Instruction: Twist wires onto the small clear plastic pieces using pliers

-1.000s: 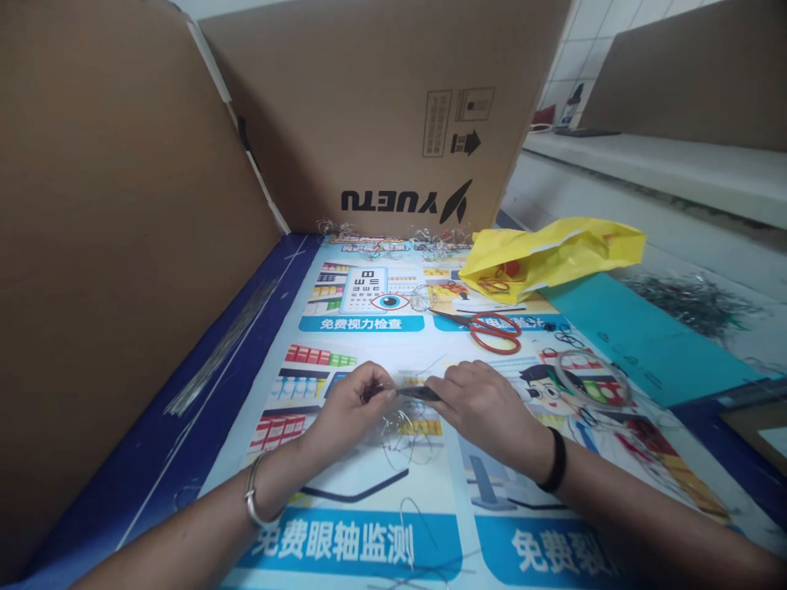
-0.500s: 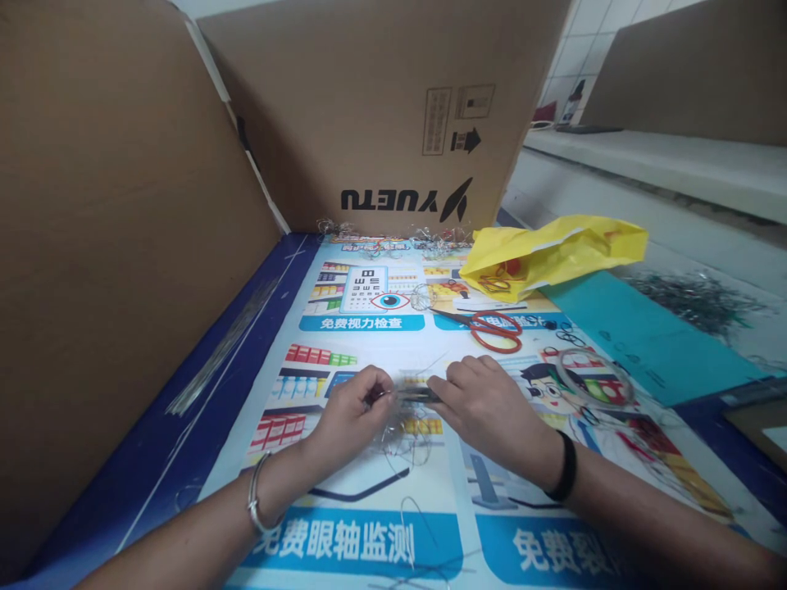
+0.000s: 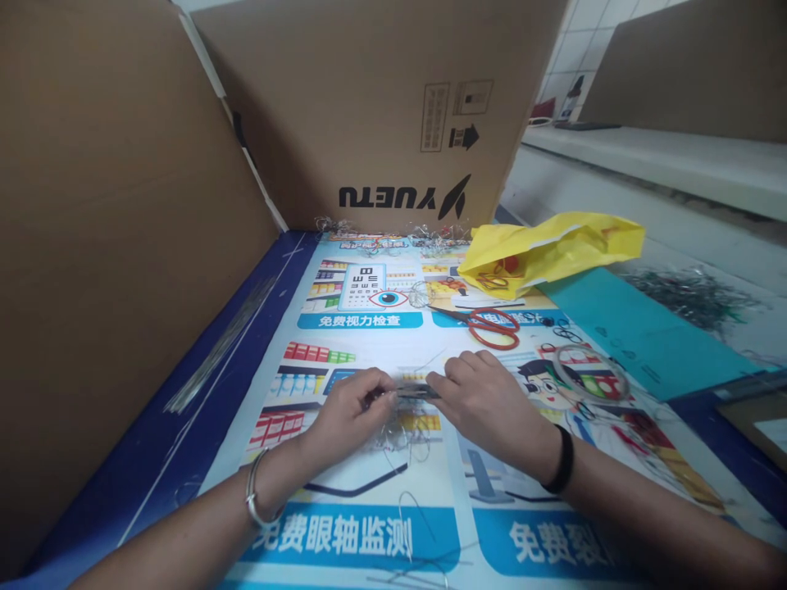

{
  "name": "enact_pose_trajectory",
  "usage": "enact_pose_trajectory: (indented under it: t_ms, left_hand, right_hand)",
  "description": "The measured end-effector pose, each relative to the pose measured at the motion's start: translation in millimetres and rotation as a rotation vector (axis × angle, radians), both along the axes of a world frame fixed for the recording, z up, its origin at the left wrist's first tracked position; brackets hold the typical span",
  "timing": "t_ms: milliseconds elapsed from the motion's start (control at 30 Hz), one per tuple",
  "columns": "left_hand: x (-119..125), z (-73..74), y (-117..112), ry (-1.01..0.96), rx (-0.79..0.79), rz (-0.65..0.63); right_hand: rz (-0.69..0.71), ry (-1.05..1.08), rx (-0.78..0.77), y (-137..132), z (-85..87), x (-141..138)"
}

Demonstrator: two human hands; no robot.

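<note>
Near the middle of the printed sheet (image 3: 344, 512), my left hand (image 3: 357, 406) is closed in a pinch on thin wire (image 3: 397, 434), whose loops hang below the fingers. My right hand (image 3: 476, 401) wraps around pliers (image 3: 416, 392); most of their handles are hidden in the palm. The dark jaws point left and reach the fingertips of my left hand, at the wire. Whether the jaws are closed on the wire is too small to tell. Loose wire pieces (image 3: 424, 565) lie on the sheet in front of me.
Beyond my hands lie red-handled scissors (image 3: 495, 328) and a yellow bag (image 3: 553, 250). A wire coil (image 3: 591, 373) rests at right, by a teal sheet (image 3: 645, 336). Straight wires (image 3: 221, 344) lie at left. Cardboard panels (image 3: 381, 106) stand at the back and left.
Both hands stay in nearly the same place with the pliers and wire between them. The pliers' jaws look slightly turned. The whole view has shifted a little.
</note>
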State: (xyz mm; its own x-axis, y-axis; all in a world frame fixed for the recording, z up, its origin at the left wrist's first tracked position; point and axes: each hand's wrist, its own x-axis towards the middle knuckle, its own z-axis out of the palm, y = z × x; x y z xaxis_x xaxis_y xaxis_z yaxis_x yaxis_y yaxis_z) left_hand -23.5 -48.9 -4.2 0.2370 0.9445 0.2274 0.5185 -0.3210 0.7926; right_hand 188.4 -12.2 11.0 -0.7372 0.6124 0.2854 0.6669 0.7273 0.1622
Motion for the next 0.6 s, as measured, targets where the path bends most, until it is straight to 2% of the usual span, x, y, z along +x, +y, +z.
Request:
enact_pose_trajectory:
  t_ms: [300,600]
  left_hand:
    - [0.2,0.0,-0.8,-0.018,0.044,0.034]
    - [0.2,-2.1,-3.4,0.098,0.13,0.044]
  right_hand:
    - [-0.004,0.003,-0.045,-4.2,4.0,-0.9]
    - [-0.016,0.006,-0.09,-6.0,6.3,-1.7]
